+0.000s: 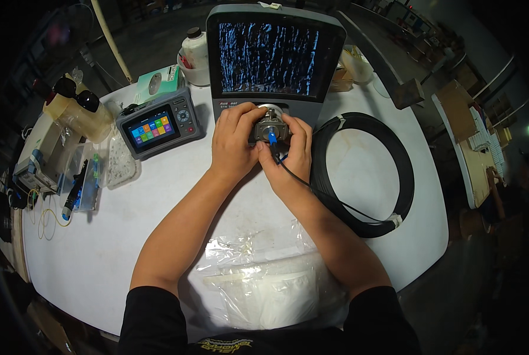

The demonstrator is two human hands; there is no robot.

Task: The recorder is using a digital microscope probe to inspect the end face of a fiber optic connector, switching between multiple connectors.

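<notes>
A square metal fixture (267,128) juts from the front of a grey inspection device, below its screen (268,57). Blue-black streaks fill that screen. A blue fibre connector (271,137) sits in the fixture's face, and a black cable (294,174) runs from it toward the right. My left hand (234,141) is closed on the fixture's left side, fingers over its upper edge. From the right, my right hand (290,155) curls around the other side, its thumb beside the connector's tail. The undersides of both hands are hidden.
Right of my hands lies a large black cable coil (402,168). A handheld tester (160,124) with a colourful screen stands at left, near a clear plastic tub (122,161). Plastic bags (276,290) lie between my forearms. A white bottle (195,47) stands behind.
</notes>
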